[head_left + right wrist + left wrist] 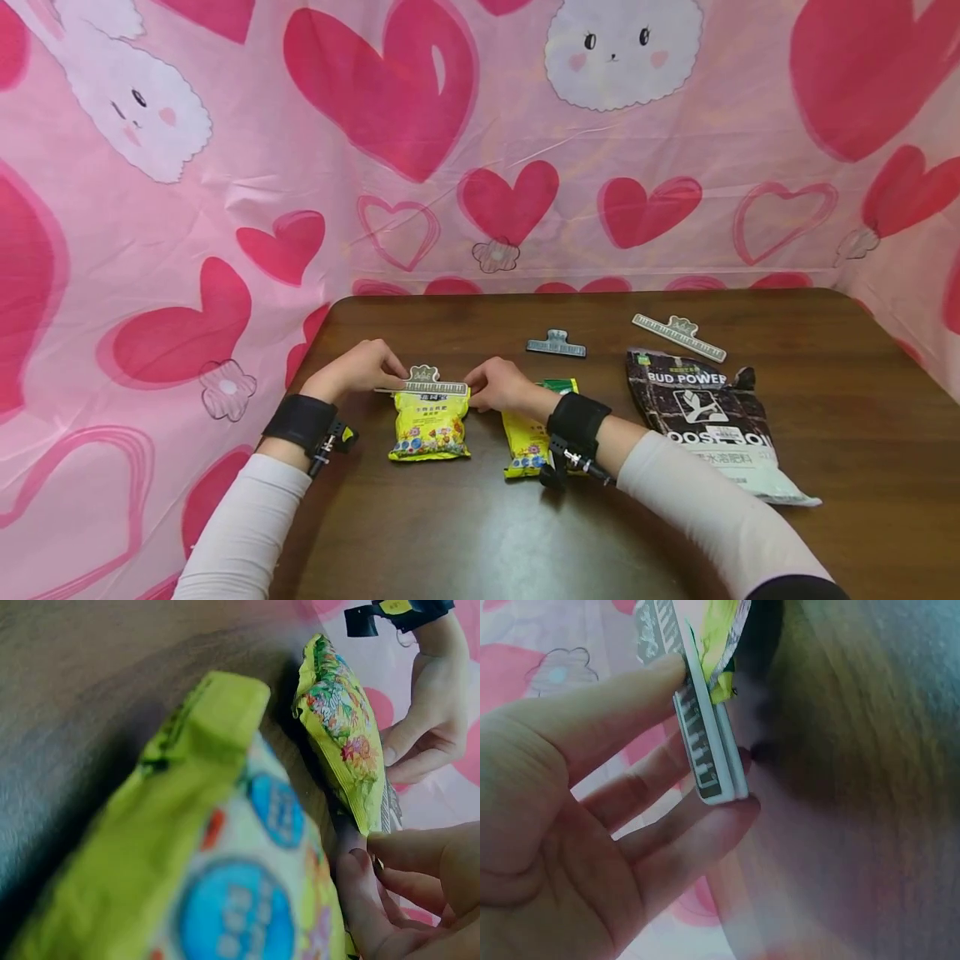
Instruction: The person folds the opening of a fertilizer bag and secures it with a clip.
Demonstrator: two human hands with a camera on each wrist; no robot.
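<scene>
A white sealing clip (438, 387) with a piano-key pattern spans the top edge of a small yellow fertilizer bag (430, 427). My left hand (354, 371) holds the clip's left end between thumb and fingers; in the left wrist view the clip (706, 754) has bag film between its bars. At the bag's top right corner, the thumb and index finger of my right hand (498, 385) pinch the film beside the clip's end. A second yellow bag (522, 442) lies under my right wrist, partly hidden by it, and looms large in the right wrist view.
A dark grey clip (556, 344) lies farther back on the brown table (450, 533). To the right, another white clip (678, 336) rests behind a large black-and-white bag (705, 417). Pink heart-patterned cloth (570, 233) hangs behind the table and along its left.
</scene>
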